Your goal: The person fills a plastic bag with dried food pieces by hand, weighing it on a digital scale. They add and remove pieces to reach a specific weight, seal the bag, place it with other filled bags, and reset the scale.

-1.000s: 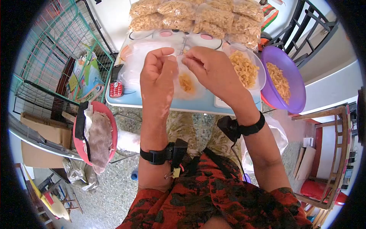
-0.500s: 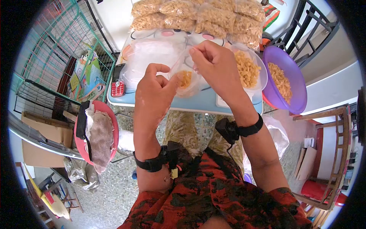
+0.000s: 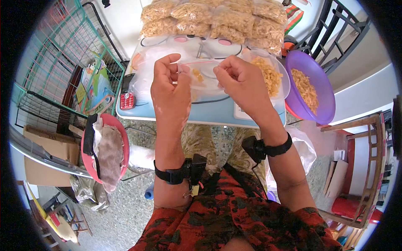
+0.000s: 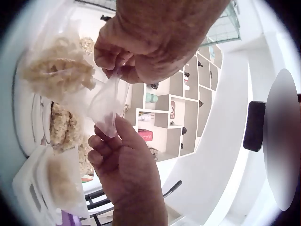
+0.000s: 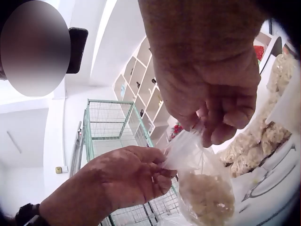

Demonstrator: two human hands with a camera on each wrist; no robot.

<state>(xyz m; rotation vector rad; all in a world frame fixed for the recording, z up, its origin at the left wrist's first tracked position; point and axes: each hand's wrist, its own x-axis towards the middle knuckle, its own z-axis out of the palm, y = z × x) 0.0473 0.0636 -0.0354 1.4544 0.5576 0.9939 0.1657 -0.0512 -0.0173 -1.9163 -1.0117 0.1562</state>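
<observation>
My left hand and right hand hold a clear plastic bag by opposite ends of its top, above the table. A thin red line runs along the bag's upper edge. In the left wrist view, the thumb and fingers of both hands pinch the film, and the bag hangs to the side. Pale yellow, flaky dried pieces fill its lower part in the right wrist view. Right of the hands stands a clear bowl of similar yellow pieces.
Filled clear bags are stacked along the table's back. A purple basin with more pieces stands off the table's right side. Flat clear plastic bags lie at the left, beside a red phone. A green wire cage stands further left.
My hands were close together at the bag's top; they now stand apart with the top edge stretched between them. The left hand dipped lower, then rose again.
</observation>
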